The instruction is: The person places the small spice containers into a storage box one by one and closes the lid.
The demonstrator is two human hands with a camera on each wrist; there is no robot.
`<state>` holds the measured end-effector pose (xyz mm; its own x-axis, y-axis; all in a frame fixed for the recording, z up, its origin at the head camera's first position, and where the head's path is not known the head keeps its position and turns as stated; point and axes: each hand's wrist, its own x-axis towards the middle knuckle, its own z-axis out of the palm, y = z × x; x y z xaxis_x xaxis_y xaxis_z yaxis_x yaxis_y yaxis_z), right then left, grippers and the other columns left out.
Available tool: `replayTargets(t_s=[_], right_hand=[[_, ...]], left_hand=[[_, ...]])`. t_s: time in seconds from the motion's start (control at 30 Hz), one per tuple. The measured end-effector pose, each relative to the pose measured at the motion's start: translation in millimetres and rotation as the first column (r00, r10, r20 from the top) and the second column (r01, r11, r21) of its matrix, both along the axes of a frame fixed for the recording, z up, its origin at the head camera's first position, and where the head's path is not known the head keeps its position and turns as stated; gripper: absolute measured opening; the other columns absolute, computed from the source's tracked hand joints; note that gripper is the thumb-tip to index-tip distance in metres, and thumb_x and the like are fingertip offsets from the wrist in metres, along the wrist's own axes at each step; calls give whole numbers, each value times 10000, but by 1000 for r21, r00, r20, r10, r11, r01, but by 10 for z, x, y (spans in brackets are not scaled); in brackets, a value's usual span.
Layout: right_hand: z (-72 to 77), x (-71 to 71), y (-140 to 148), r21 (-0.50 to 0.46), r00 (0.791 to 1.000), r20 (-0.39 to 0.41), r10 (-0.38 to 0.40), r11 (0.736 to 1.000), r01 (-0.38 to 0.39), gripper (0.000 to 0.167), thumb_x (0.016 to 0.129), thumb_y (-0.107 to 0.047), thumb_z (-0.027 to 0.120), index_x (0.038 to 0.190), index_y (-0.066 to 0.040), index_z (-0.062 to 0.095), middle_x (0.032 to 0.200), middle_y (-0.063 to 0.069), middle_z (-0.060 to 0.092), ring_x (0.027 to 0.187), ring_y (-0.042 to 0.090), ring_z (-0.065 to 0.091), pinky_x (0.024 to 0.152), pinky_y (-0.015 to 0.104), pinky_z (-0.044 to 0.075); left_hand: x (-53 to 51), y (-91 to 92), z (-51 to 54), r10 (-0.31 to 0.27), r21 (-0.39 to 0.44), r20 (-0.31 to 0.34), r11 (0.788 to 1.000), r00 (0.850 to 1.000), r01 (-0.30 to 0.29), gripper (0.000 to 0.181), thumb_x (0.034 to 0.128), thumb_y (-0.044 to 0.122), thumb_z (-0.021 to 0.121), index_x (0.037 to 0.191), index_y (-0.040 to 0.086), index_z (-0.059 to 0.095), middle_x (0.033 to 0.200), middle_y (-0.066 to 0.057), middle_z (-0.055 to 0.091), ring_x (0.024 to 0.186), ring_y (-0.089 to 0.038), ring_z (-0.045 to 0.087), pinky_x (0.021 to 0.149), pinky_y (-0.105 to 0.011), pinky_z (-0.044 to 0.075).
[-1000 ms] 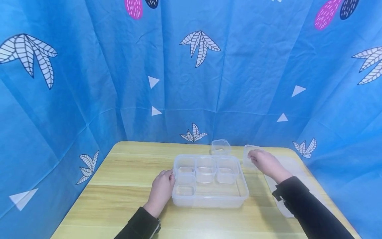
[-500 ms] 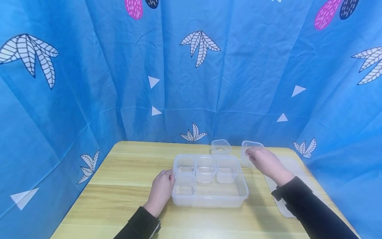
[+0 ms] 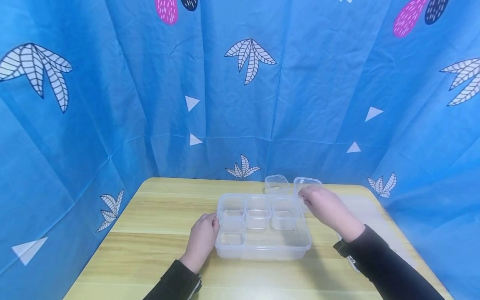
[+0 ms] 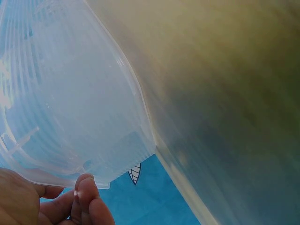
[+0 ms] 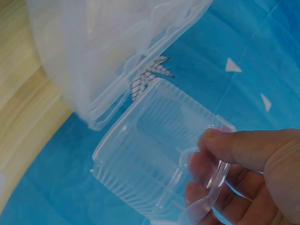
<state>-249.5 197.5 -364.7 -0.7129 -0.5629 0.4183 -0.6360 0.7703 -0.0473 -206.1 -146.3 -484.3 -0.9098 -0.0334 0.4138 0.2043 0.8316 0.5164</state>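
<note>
A large clear plastic box (image 3: pixel 270 253) stands on the table, with several small clear containers (image 3: pixel 232 227) inside along its back row and left side. My left hand (image 3: pixel 201 235) grips the box's left rim, thumb and fingertips pinching the edge in the left wrist view. Behind the box's right back corner, my right hand (image 3: pixel 324 206) holds another small clear container (image 5: pixel 150 150) by its wall, thumb on one side and fingers on the other. That container is off the table. Front right inside the box, the floor shows bare.
One more small clear container (image 3: pixel 277 184) stands behind the box near the table's back edge. A flat translucent lid (image 3: pixel 365 212) lies at the right, partly under my right sleeve. Blue patterned cloth (image 3: pixel 240 104) hangs around the wooden table (image 3: pixel 161 216).
My right hand has carried the small container leftward, from above the lid's side toward the box's back right corner. The left hand stays on the box rim.
</note>
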Motion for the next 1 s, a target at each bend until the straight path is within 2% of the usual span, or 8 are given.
replayTargets(t_s=[0.17,0.37,0.63,0.8,1.0], right_hand=[[-2,78,-100,5,1000,-14,18,1000,-18,203,819,119,682,964,-19,714,914,100,705,909,301,688,787,434,586],[-17,188,-238,20,997,-43,57,998,-57,203,818,110,696,956,-37,712,886,74,696,876,271,682,767,399,585],[-38,340,-417,29,997,-28,75,997,-75,196,825,95,704,968,-39,714,910,64,707,866,249,693,762,370,589],[-98,386,-514,49,994,-36,105,993,-103,195,824,64,734,985,-45,717,928,60,714,862,235,698,755,353,592],[-184,411,-607,44,987,-54,152,988,-149,195,816,59,738,975,-51,719,929,53,719,861,225,695,763,344,589]], left_hand=[[9,-6,-3,3,-2,-19,1000,1000,-3,262,963,61,598,1139,-118,675,874,-140,666,698,-174,581,636,-326,563],[6,-12,1,-9,-8,-4,1000,1000,9,254,966,48,598,1139,-124,670,888,-154,670,700,-179,582,641,-326,563],[2,-11,8,-6,0,11,1000,1000,6,271,977,67,583,1152,-123,666,896,-154,670,716,-186,591,661,-337,569],[17,-9,16,-3,1,6,1000,1000,3,265,974,57,588,1152,-123,666,865,-136,655,684,-159,559,626,-306,550],[20,-2,9,-8,0,6,1000,1000,8,257,973,49,595,1151,-122,667,883,-146,663,715,-186,590,658,-337,567]])
